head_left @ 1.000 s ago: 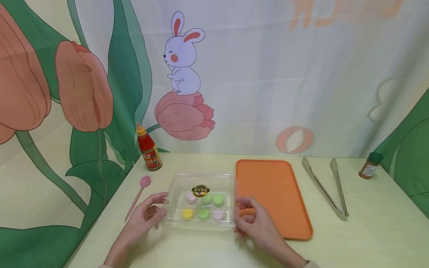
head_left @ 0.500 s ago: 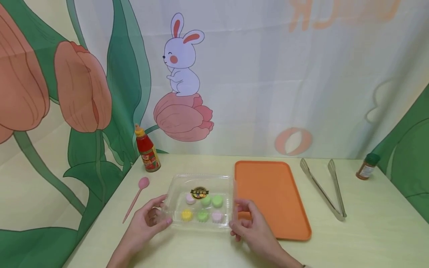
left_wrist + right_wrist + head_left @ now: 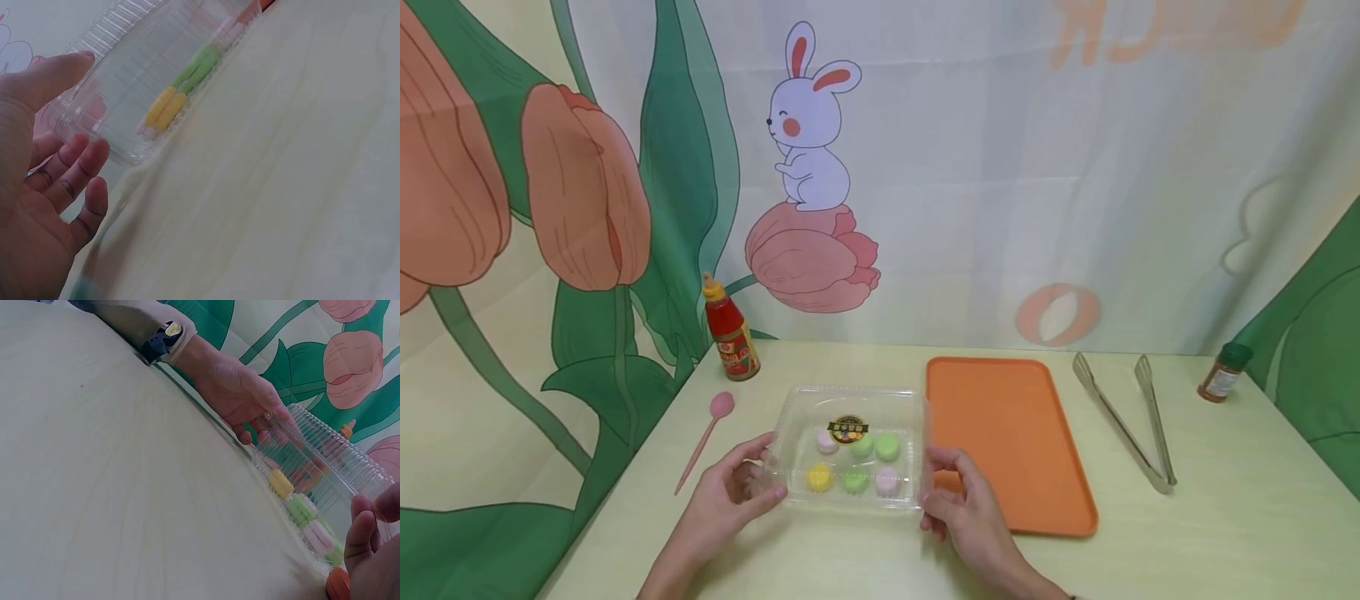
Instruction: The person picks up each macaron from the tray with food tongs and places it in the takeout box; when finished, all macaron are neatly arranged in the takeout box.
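Observation:
A clear plastic clamshell box (image 3: 850,400) with a dark and gold sticker lies on the table in the head view, its lid down. Through it show several macarons: a yellow one (image 3: 820,477), green ones (image 3: 887,447) and pale pink ones. My left hand (image 3: 722,500) holds the box's left front corner, thumb along the lid's edge, as the left wrist view shows; the lower fingers (image 3: 90,203) are loosely bent beside it. My right hand (image 3: 966,504) grips the right front corner between thumb and fingers. Its fingertips are partly hidden by the hand in the head view.
Right of the box an orange tray (image 3: 1007,433) lies flat, partly behind my right hand. Metal tongs (image 3: 1123,429) lie farther right, near a green-capped jar (image 3: 1225,372). At the left are a pink spoon (image 3: 707,437) and a red sauce bottle (image 3: 730,333). A printed curtain (image 3: 955,208) hangs behind.
My left thumb has come forward onto the box's front corner, and my right thumb has shifted slightly inward along the edge. The box stays in about the same place, its lid still down.

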Demonstrator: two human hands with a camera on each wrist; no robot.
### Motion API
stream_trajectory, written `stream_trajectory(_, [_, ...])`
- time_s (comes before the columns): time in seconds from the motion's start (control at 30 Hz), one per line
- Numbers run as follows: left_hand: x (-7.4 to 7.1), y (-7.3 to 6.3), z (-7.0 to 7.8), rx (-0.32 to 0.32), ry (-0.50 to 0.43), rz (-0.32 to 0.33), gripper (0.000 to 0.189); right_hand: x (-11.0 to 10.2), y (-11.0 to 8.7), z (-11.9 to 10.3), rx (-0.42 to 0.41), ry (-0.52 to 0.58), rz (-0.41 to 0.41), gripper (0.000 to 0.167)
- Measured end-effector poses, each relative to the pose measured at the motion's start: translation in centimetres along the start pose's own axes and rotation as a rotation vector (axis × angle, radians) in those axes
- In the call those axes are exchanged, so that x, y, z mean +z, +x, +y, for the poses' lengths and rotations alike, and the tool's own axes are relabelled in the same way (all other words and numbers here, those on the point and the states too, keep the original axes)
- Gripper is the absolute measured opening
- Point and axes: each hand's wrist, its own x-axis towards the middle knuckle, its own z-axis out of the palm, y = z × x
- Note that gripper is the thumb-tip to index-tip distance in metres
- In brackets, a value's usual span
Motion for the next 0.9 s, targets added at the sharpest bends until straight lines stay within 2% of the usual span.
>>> stream_trajectory(0.33, [0.0, 0.1, -0.1, 0.005, 0.008, -0.002, 0.074, 0.6, -0.3, -0.2, 0.05, 0.026, 0.057, 0.062])
stream_trajectory(0.5, [0.1, 0.2, 0.1, 0.007, -0.003, -0.004, 0.074, 0.5, -0.1, -0.5, 0.046, 0.02, 0.047, 0.062])
stream_trajectory(0.63, [0.2, 0.3, 0.4, -0.015, 0.0, -0.002, 0.073, 0.2, 0.1, -0.9, 0.047, 0.012, 0.02, 0.063])
stream_trajectory(0.8, [0.3, 0.3, 0.4, -0.047, 0.026, 0.003, 0.074, -0.8, 0.1, -1.7, 0.074, -0.086, -0.001, 0.064])
stream_trajectory(0.9, [0.3, 0.2, 0.4, -0.049, 0.041, 0.01, 0.074, -1.9, 0.2, -2.5, 0.047, -0.188, 0.026, 0.062])
